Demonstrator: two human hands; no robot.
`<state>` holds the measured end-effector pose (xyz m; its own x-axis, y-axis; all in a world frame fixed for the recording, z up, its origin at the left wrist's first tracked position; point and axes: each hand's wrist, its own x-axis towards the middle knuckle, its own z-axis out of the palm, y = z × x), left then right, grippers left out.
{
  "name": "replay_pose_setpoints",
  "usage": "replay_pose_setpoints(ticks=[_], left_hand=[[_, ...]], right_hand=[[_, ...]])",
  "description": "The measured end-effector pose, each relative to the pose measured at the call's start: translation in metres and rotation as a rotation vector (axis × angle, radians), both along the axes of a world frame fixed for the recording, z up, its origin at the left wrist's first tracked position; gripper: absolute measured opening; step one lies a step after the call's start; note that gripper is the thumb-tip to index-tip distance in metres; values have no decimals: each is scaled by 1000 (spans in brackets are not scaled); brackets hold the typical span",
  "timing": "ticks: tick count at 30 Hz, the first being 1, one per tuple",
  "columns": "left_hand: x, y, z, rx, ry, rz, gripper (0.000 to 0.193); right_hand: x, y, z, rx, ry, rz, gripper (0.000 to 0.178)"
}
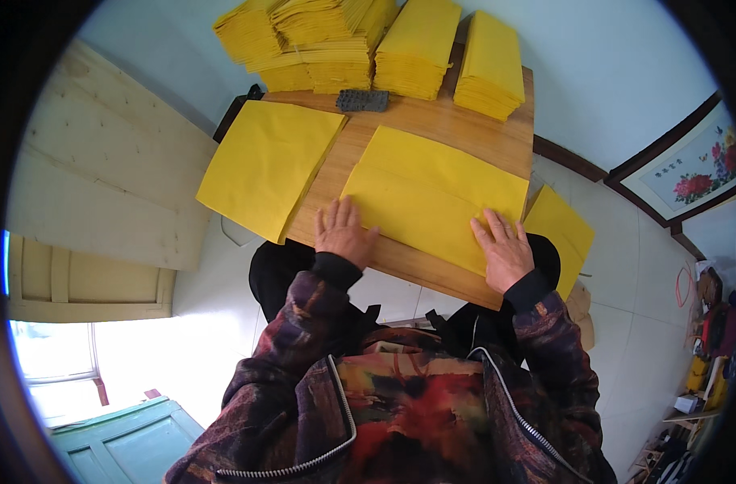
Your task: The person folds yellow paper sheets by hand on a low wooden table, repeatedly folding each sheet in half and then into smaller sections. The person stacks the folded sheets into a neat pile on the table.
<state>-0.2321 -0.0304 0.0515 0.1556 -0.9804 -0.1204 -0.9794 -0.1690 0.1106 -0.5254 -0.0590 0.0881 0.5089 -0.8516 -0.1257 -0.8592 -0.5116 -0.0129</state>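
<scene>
A broad sheet of yellow paper (432, 189) lies flat on the wooden table in front of me, with a fold or overlapping edge running across it. My left hand (344, 234) rests at its near left corner, fingers stretched out and touching the paper and the table edge. On its right end lies my right hand (503, 248), fingers spread on the surface. Neither hand grips anything. To the left, a flat pile of yellow sheets (271, 165) overhangs the table's side.
Stacks of folded yellow paper (416, 44) stand along the far side of the wooden table (416, 270). Near them sits a small dark grey object (362, 101). More yellow sheets (560, 234) hang low beyond the table's right edge. A framed flower picture (690, 165) leans at the right wall.
</scene>
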Motion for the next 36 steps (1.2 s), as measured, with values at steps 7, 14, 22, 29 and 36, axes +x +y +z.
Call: replay_pose_setpoints(ticks=[7, 14, 22, 29, 36], left_hand=[[-100, -52, -5, -106, 123, -478, 65], [-20, -50, -26, -188, 129, -211, 73], [10, -48, -39, -25, -87, -238, 77], [18, -53, -47, -10, -132, -261, 73], [10, -44, -40, -216, -13, -263, 74]], right_hand=[[1, 0, -1, 5, -6, 0, 67], [-5, 1, -7, 4, -98, 5, 68], [117, -7, -19, -85, -633, 14, 55], [177, -16, -54, -72, -774, -116, 67], [96, 22, -63, -98, -543, -359, 88]])
